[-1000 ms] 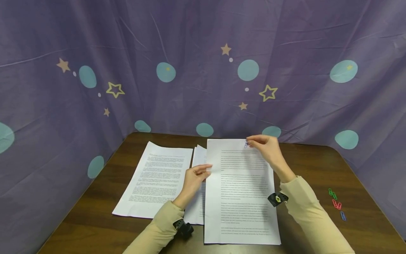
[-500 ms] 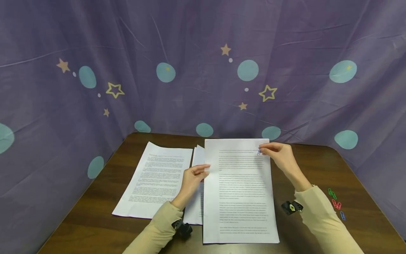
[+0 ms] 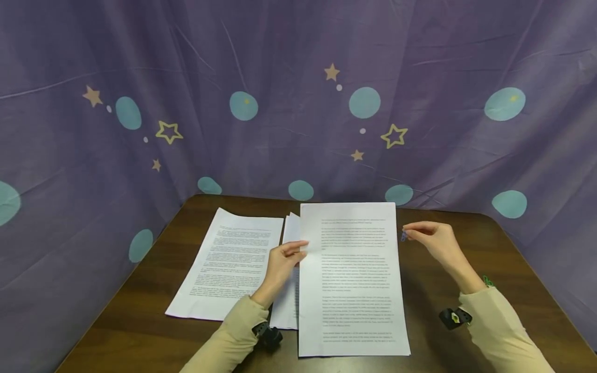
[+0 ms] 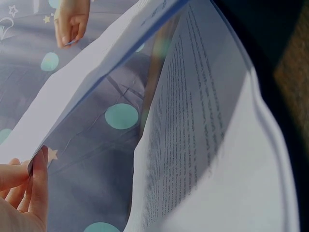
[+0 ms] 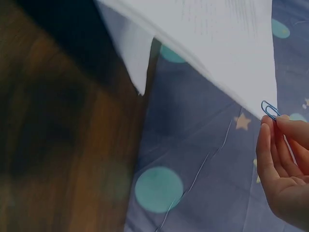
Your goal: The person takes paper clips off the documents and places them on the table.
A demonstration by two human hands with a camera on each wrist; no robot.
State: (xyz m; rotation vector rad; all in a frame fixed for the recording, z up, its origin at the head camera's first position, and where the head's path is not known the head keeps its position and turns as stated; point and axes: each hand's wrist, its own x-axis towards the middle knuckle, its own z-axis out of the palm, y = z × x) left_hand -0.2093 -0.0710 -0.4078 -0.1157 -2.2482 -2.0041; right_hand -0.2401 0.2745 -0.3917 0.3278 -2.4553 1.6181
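My left hand [image 3: 283, 267] pinches the left edge of a printed sheaf of paper [image 3: 352, 269], thumb in front. The sheaf is held up over the table, its printed face toward me. In the left wrist view the paper edge runs between the thumb and fingers of that hand [image 4: 26, 193]. Just right of the sheaf, my right hand [image 3: 436, 246] pinches a blue paper clip [image 3: 403, 235] between thumb and fingertips. The right wrist view shows the loop of the clip [image 5: 269, 109] standing out from the fingertips, overlapping the paper's corner there.
On the brown table [image 3: 140, 290] lies another printed stack [image 3: 233, 269] at the left. More paper [image 3: 286, 305] sits between it and the held sheaf, partly covered. A green paper clip [image 3: 487, 281] peeks out behind the right sleeve. A purple curtain [image 3: 289, 145] hangs behind the table.
My right hand has moved right and down with the blue paper clip, from the sheaf's top to beyond its right edge. The right sleeve now covers most loose clips. My left hand stays nearly still.
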